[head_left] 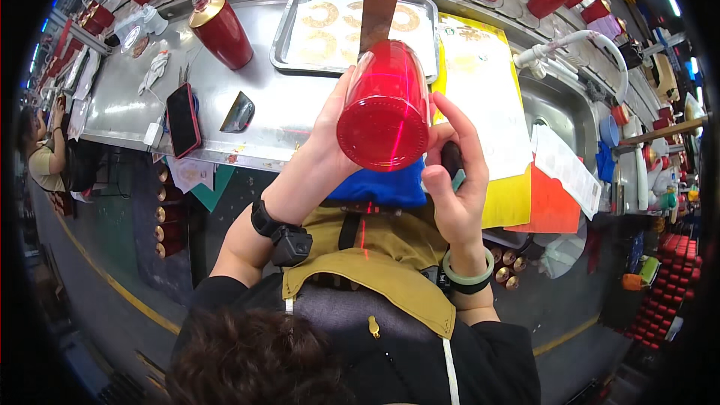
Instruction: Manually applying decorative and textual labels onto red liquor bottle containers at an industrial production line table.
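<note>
My left hand is wrapped round a glossy red bottle, which is tilted so that its round base faces me. A bright red line of light runs down the bottle's side and base. My right hand is at the bottle's right side with thumb and fingers curled. Between them sits a small dark rounded object, whose kind I cannot make out. Behind the bottle lies a metal tray holding a white sheet with brownish ring-shaped patterns. Blue cloth is below the bottle, at the table's edge.
A red bottle with a gold top, a phone and a dark curved piece rest on the metal table. A brown upright bar rises behind my bottle. Yellow sheets, a sink and a white tap are rightward.
</note>
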The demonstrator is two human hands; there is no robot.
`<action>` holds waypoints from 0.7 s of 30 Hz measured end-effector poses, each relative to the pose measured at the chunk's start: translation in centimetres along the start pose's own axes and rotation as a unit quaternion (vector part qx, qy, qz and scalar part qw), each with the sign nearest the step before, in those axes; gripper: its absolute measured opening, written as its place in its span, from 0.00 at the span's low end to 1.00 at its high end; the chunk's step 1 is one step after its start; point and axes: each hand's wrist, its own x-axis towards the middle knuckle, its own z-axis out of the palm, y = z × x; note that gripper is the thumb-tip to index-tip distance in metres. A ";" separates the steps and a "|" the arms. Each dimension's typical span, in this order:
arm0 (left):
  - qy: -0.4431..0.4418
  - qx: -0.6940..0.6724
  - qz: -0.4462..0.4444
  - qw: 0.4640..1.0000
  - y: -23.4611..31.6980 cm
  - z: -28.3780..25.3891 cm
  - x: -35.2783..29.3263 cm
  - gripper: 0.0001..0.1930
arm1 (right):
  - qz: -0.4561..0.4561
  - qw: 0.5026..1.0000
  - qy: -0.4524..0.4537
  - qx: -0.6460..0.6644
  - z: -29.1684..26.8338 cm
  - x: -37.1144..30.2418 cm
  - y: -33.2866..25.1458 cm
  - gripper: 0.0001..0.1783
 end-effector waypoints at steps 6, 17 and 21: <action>-0.020 0.043 0.044 0.998 -0.7 0.9 -0.8 0.24 | 0.005 0.999 0.021 -0.046 0.3 0.3 0.0 0.37; 0.180 0.400 0.051 0.897 -0.1 -0.9 -2.4 0.32 | 0.044 0.964 -0.111 -0.240 -4.0 -2.9 2.1 0.27; 0.180 0.567 0.116 0.796 -1.4 -2.9 -2.1 0.35 | 0.043 0.950 -0.074 -0.302 -8.2 -1.1 3.1 0.20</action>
